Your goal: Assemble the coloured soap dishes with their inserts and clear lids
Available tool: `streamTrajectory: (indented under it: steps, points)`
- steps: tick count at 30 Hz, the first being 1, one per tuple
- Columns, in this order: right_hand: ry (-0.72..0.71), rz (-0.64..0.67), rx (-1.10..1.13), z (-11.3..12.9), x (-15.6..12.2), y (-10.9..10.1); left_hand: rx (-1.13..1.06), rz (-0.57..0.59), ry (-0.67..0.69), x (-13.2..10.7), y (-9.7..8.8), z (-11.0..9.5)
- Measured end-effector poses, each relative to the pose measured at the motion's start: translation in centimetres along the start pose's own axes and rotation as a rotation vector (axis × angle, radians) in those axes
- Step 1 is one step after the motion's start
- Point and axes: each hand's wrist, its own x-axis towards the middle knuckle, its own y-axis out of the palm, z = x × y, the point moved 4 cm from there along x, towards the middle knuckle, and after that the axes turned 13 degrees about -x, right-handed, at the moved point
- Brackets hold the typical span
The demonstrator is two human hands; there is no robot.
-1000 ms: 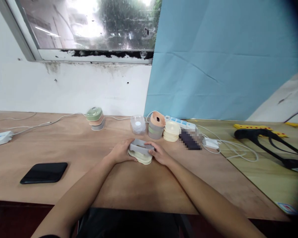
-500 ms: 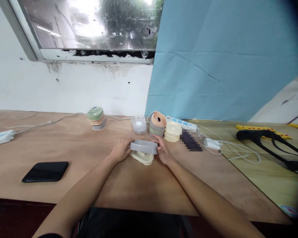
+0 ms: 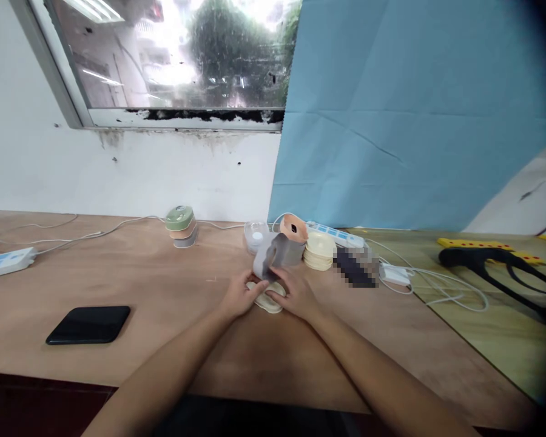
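Observation:
Between both hands a grey plastic ring-shaped part (image 3: 264,258), like a box's side wall, stands tilted up with its opening towards the right. My left hand (image 3: 241,295) grips its lower left edge, thumb bent inward. My right hand (image 3: 299,295) closes on its lower right edge, fingertips partly hidden behind it. Under the hands a cream-coloured lid-like piece (image 3: 272,305) lies on the table, partly covered by the thumbs. Just behind stand a stack with an orange top (image 3: 293,226), a stack of cream pieces (image 3: 320,250) and clear plastic pieces (image 3: 253,235).
A black phone (image 3: 88,325) lies at left on the wooden table (image 3: 173,340). Further back is a green-topped stack (image 3: 181,221). Power strips (image 3: 9,262), white cables, a white adapter (image 3: 395,274), a pixelated dark patch and a black strap-like object (image 3: 477,258) lie around.
The grey part has turned from lying level to tilted upright. Both hands have come closer together below it, thumbs now over the cream piece. The view has shifted slightly.

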Motion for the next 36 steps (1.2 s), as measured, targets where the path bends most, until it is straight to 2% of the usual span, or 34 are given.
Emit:
streamTrajectory:
  steps: [3, 7, 11, 16, 20, 24, 28, 36]
  points:
    - [-0.059, 0.015, -0.051, 0.1, 0.1, -0.2, 0.107, 0.089, 0.088, -0.7, 0.7, -1.2]
    - [-0.101, -0.005, -0.057, 0.0, -0.1, -0.4, 0.298, 0.149, 0.214, -1.0, 0.5, -1.9]
    - [-0.072, -0.120, -0.110, -0.5, 0.4, -2.0, 0.457, 0.247, 0.265, -0.9, 0.3, -1.5]
    - [0.167, -0.321, -0.296, -4.2, 3.4, -6.5, 0.565, 0.267, 0.269, -0.6, -0.3, -0.6]
    - [0.184, -0.265, -0.387, -8.0, 6.4, -8.7, 0.592, 0.246, 0.269, -0.3, -0.9, -0.3]
    - [0.124, -0.104, -0.443, -10.7, 7.8, -8.2, 0.618, 0.266, 0.262, -0.3, -1.2, -0.3]
    - [0.090, 0.013, -0.469, -11.5, 7.6, -6.7, 0.616, 0.292, 0.279, -0.4, -1.3, -0.2]
    - [0.141, -0.002, -0.353, -11.3, 7.2, -6.1, 0.629, 0.298, 0.274, -0.5, -1.4, 0.2]
